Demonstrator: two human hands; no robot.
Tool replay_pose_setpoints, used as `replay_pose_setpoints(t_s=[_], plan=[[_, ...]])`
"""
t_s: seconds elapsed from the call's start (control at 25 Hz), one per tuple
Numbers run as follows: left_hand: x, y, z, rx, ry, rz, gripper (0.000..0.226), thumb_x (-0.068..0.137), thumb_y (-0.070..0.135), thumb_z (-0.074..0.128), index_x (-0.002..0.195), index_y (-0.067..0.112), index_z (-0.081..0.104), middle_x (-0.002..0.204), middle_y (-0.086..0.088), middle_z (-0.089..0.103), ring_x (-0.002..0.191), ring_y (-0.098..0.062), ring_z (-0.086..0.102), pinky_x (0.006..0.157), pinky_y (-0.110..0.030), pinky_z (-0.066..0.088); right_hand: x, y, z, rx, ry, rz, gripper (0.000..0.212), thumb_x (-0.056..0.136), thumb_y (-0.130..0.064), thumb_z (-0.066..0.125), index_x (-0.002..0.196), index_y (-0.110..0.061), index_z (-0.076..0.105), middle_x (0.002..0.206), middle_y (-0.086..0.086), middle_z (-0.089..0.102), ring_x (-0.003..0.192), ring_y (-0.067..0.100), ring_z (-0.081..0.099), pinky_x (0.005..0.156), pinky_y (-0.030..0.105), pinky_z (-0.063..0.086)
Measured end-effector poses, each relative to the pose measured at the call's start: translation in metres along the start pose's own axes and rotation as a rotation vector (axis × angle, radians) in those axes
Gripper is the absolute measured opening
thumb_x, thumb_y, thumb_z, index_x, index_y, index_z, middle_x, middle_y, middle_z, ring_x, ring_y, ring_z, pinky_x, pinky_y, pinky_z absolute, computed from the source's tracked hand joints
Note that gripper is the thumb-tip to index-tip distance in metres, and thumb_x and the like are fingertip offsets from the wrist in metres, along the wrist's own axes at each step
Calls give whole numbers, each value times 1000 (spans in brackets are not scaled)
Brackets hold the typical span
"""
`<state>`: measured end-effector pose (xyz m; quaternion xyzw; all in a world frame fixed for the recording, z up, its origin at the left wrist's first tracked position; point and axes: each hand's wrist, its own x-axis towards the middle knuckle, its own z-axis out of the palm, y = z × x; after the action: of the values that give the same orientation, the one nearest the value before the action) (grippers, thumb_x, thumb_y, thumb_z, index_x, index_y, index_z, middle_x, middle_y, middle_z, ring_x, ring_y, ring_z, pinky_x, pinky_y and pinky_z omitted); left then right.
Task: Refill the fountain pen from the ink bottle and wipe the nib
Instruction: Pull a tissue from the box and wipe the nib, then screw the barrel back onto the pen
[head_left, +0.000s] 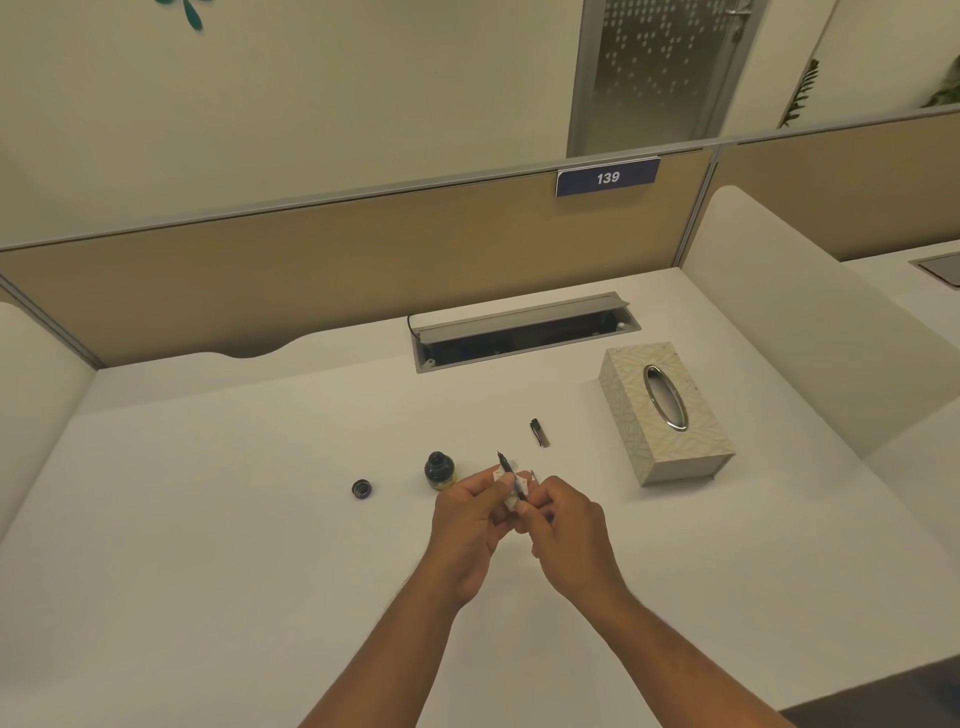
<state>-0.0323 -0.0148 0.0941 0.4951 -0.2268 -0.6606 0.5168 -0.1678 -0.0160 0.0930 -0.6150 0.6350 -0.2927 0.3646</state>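
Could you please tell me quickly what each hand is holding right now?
Left hand: fingers pinch a tissue wrapped around the fountain pen.
Right hand: closed, gripping the fountain pen's lower end.

White desk (208, 519), tan partition (311, 280) (numbered 139), frosted door (654, 73), cream wall (363, 93)

White desk (208, 519), enclosed by partitions. Placed on it: ink bottle (439, 469), opened, near centre; lid (361, 488), laid apart to its left; pen cap (540, 432), laid to its right; tissue box (665, 415), set farther right; cable hatch (524, 332), recessed at the back, flap raised.
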Motion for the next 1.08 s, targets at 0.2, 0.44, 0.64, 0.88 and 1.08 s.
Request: replay_pose_setpoints(t_s=[0.2,0.44,0.64,0.88,1.08], plan=[[7,-10,-4,29,45,-19,29,106,13,63,103,-13,74,105,-28,79,84,-31,74,81,-39,62,1,6,5,-5,-19,0,20,98,-30,69,83,-19,62,74,-2,74,61,13,68,53,11,47],[13,-18,-21,-38,164,-55,16,104,8,65,103,-4,75,108,-25,79,100,-32,82,90,-43,63,10,35,6,-5,-4,5,23,99,-39,65,87,-20,71,83,-7,75,79,7,69,63,10,44],[22,-19,-39,-103,252,-86,13,102,6,68,110,-4,72,111,-25,78,104,-35,81,93,-46,62,47,64,10,-120,30,92,9,96,-17,66,89,-14,70,89,1,73,85,20,67,65,12,40],[21,-18,-48,-166,250,-90,15,101,6,69,115,3,72,112,-22,77,113,-39,78,92,-44,63,83,77,32,-277,-46,185,21,97,-31,67,104,-11,66,101,5,69,92,24,60,74,30,44],[20,-15,-50,-227,262,-93,13,101,5,69,112,5,74,112,-22,77,111,-39,77,92,-44,63,87,82,44,-466,-95,129,23,99,-31,63,103,-8,59,104,10,62,98,30,60,74,34,43]])
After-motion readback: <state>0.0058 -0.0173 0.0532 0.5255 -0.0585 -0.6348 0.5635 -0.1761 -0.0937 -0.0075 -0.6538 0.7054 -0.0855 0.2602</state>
